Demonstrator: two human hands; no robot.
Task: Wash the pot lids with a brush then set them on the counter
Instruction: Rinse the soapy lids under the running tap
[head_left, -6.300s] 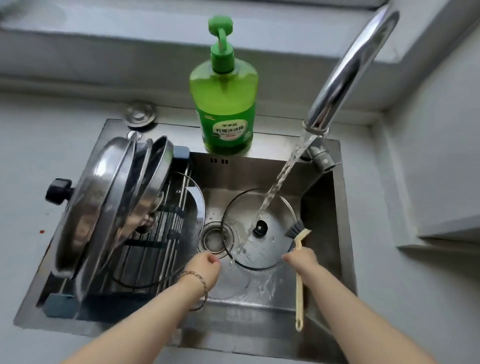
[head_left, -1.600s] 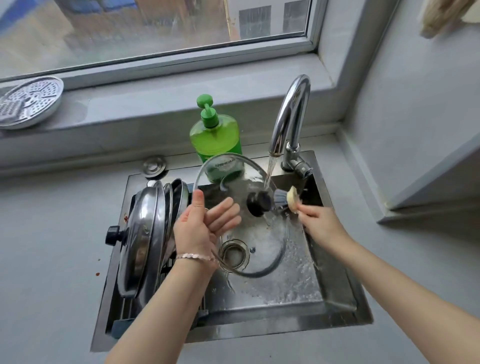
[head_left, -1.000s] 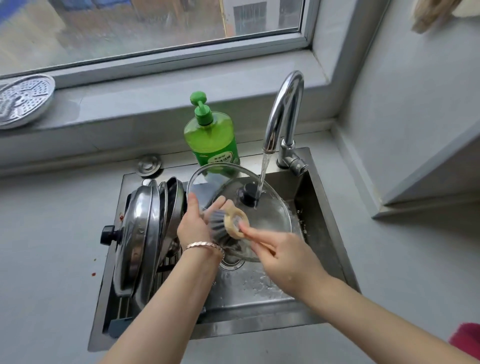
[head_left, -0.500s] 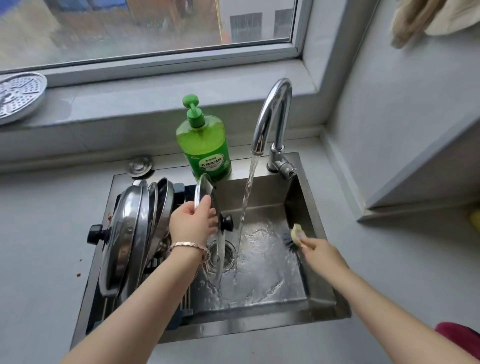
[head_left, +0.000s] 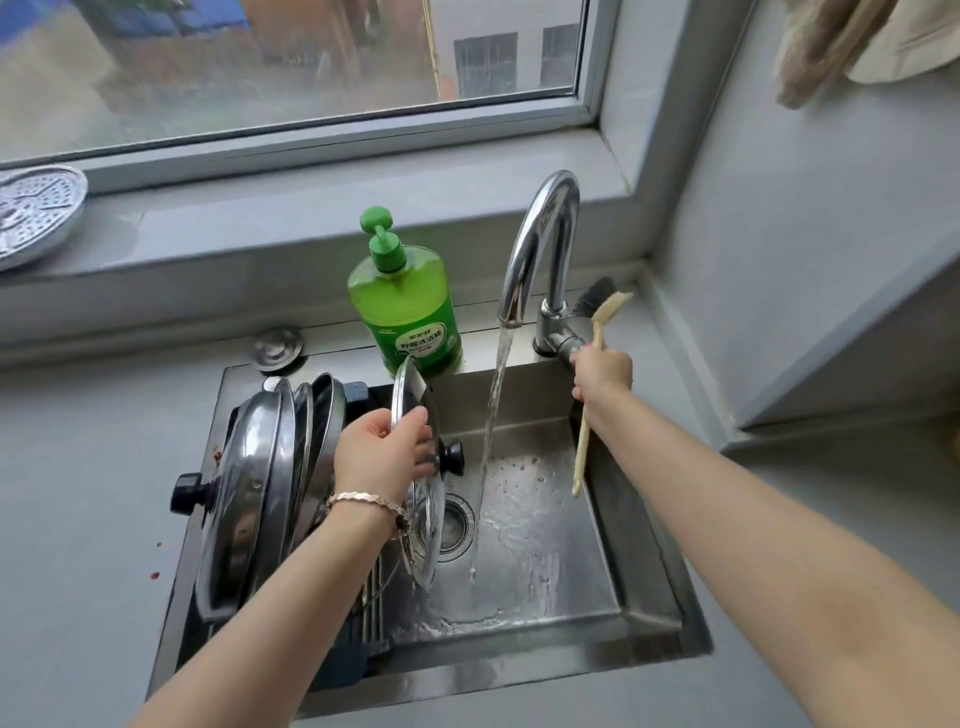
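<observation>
The left grip (head_left: 382, 452) pinches the steel-rimmed round glass lid (head_left: 426, 535), upright over the sink (head_left: 639, 525); the right grip (head_left: 602, 371) clasps the slender pale brush (head_left: 583, 452) at the sink's back-right corner.

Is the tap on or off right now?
On. A stream of water runs from the faucet spout down to the sink floor beside the drain. The right hand, gripping the brush, is at the faucet lever.
</observation>
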